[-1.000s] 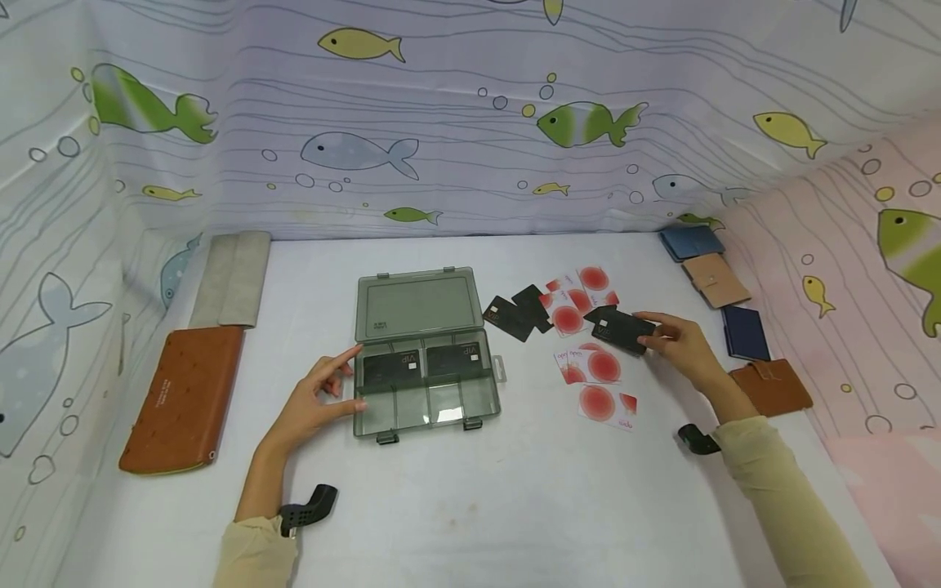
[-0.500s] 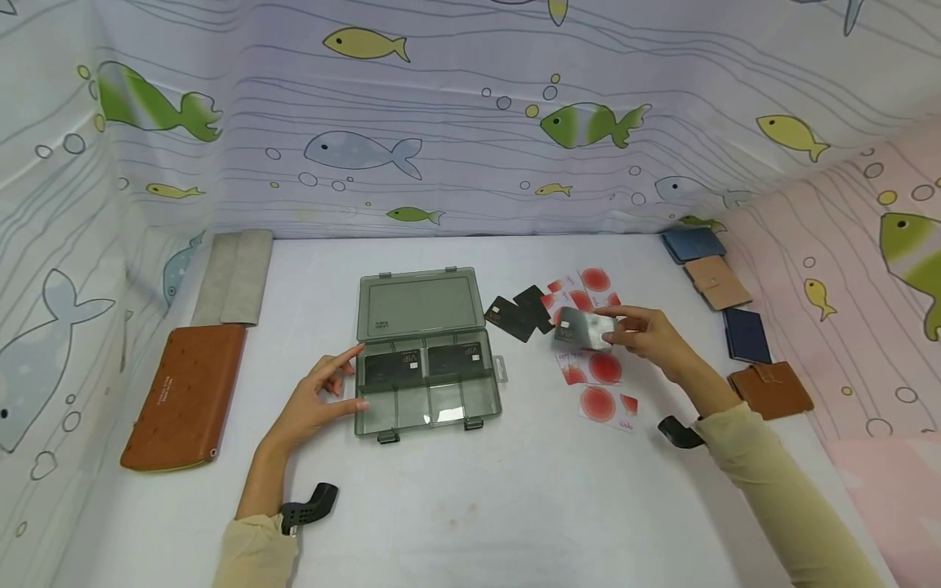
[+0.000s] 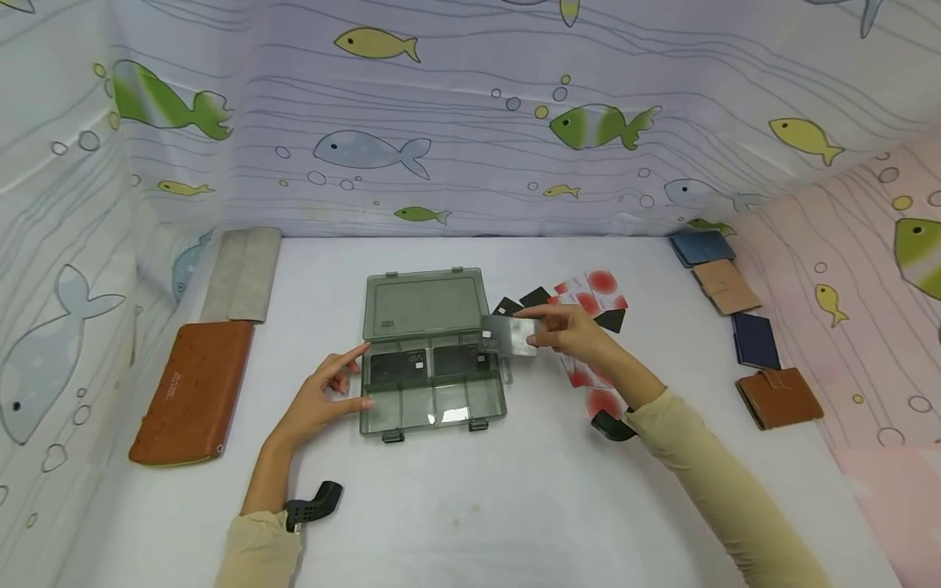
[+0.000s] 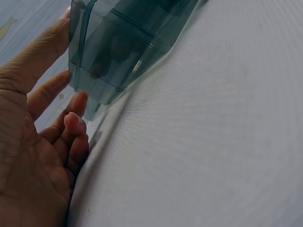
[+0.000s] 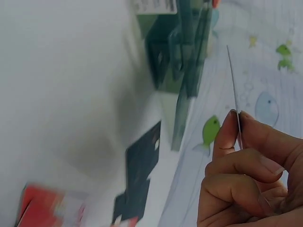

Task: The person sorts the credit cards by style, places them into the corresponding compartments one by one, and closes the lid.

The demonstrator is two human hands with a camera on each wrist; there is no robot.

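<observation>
Our right hand [image 3: 577,333] pinches a VIP card [image 3: 507,334] above the right edge of the green box [image 3: 417,408] | our left hand [image 3: 318,402], loose, touches its left side | we see two dark cards [image 3: 397,369] in its back compartments | red-and-white cards [image 3: 603,282] right of it | brown pouch [image 3: 193,396], grey case [image 3: 241,278] far left | small wallets [image 3: 726,286] far right

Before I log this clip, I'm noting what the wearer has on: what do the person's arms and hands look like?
The left sleeve and right sleeve are long, wrinkled and pale khaki. Near their ends sit bent black gadgets: the left gadget shows small holes; the right gadget looks plain. The left hand and right hand show no gloves or rings.
</observation>
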